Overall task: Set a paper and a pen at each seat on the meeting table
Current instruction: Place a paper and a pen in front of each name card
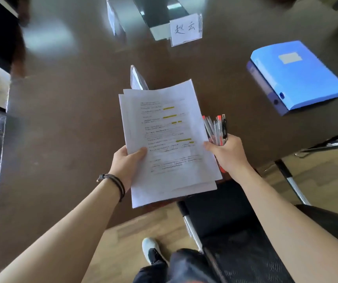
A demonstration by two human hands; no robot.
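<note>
A stack of printed papers [168, 137] with yellow highlights is held above the near edge of the dark brown meeting table [66, 123]. My left hand [126, 163] grips the stack's lower left edge, thumb on top. My right hand [226, 153] holds a bundle of several pens [217, 128], red, clear and black, and its thumb touches the right edge of the papers. The lower ends of the pens are hidden behind the stack.
A blue file box [298, 76] lies at the right of the table. A name card [185, 29] stands at the far side, two more clear card stands [137, 78] [114, 19] nearer and to the left. A black chair [231, 225] stands below my right arm.
</note>
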